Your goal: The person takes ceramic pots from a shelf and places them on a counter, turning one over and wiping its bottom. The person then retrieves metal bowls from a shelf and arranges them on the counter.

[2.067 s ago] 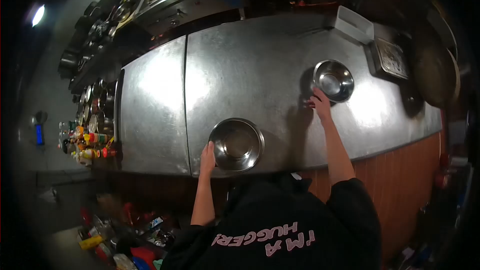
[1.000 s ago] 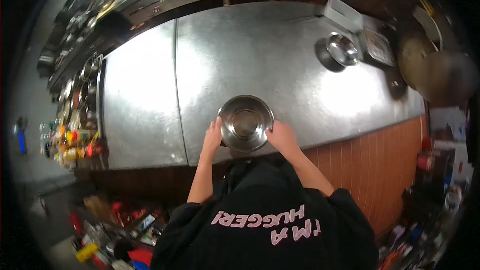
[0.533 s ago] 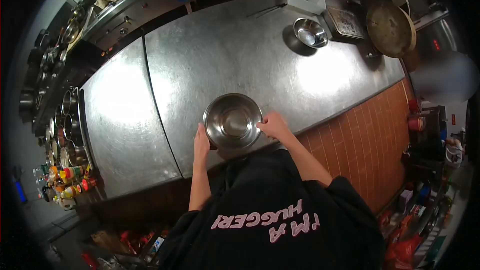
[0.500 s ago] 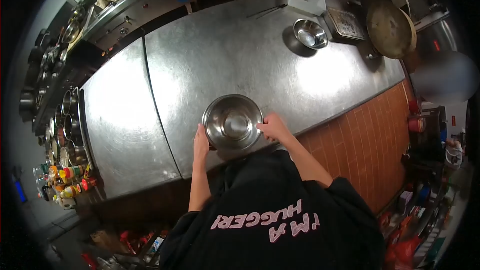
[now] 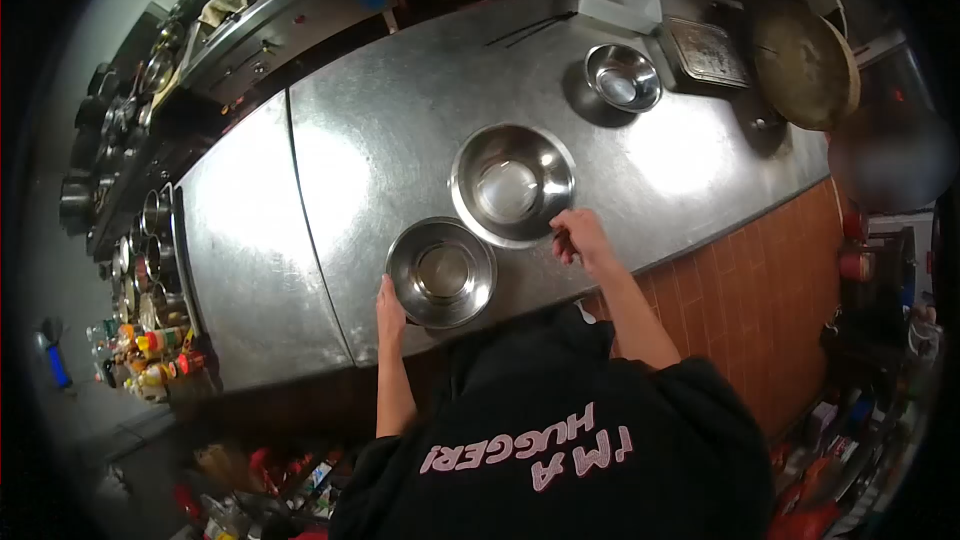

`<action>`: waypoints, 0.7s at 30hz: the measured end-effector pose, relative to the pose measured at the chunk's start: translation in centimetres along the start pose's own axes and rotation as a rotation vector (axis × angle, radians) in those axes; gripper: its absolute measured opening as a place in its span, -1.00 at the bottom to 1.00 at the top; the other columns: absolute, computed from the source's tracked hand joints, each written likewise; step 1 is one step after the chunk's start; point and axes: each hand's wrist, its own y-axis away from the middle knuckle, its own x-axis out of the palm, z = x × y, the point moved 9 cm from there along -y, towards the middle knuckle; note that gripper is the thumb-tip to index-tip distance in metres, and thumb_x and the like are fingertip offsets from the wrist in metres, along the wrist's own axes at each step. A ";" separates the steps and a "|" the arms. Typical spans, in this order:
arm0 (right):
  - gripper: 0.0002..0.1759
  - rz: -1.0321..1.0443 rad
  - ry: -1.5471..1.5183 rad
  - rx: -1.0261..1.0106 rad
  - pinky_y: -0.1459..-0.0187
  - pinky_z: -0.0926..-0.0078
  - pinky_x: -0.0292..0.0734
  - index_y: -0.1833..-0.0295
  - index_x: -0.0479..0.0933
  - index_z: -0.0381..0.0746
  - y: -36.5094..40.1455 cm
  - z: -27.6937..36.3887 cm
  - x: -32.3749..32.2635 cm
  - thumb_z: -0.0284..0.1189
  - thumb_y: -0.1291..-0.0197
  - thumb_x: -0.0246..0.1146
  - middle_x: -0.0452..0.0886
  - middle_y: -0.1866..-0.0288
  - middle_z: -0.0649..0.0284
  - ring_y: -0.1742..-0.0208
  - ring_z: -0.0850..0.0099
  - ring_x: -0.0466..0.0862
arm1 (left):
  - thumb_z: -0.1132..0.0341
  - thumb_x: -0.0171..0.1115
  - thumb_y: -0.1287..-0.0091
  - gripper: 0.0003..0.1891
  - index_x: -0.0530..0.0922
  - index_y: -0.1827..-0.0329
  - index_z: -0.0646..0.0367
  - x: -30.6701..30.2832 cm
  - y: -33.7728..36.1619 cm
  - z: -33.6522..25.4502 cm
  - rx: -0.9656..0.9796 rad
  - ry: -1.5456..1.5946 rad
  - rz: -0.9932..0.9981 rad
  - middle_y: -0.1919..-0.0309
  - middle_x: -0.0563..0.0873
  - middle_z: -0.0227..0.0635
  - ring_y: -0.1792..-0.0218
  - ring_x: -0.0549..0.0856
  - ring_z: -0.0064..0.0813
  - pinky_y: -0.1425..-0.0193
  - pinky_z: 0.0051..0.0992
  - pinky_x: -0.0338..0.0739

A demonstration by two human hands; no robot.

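Your left hand (image 5: 390, 298) lay flat, fingers stretched out against the outer wall of the near bowl (image 5: 441, 272), which sat at the front edge of the counter (image 5: 400, 130). Your right hand (image 5: 583, 238) was loosely curled at the rim of the big bowl (image 5: 512, 183), which sat just behind the near one. I couldn't tell if you actually pinched that rim or only brushed it. Both look like thin steel to me: light, stiff and pretty slick, so the rolled rim is the spot to grab. A small bowl (image 5: 622, 77) sat well apart at the back, near a white tub (image 5: 618, 2).
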 end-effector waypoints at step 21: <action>-0.38 0.040 0.673 -0.150 0.71 0.53 0.36 0.58 0.49 -0.27 -7.2 1.9 2.9 0.12 -0.11 0.16 0.51 0.74 0.21 0.80 0.46 0.47 | 0.02 -0.30 -0.50 -0.39 0.29 -0.23 0.51 3.1 3.9 -2.1 -0.109 0.497 -0.108 -0.21 0.43 -0.09 -0.25 0.38 -0.35 -0.34 -0.44 0.16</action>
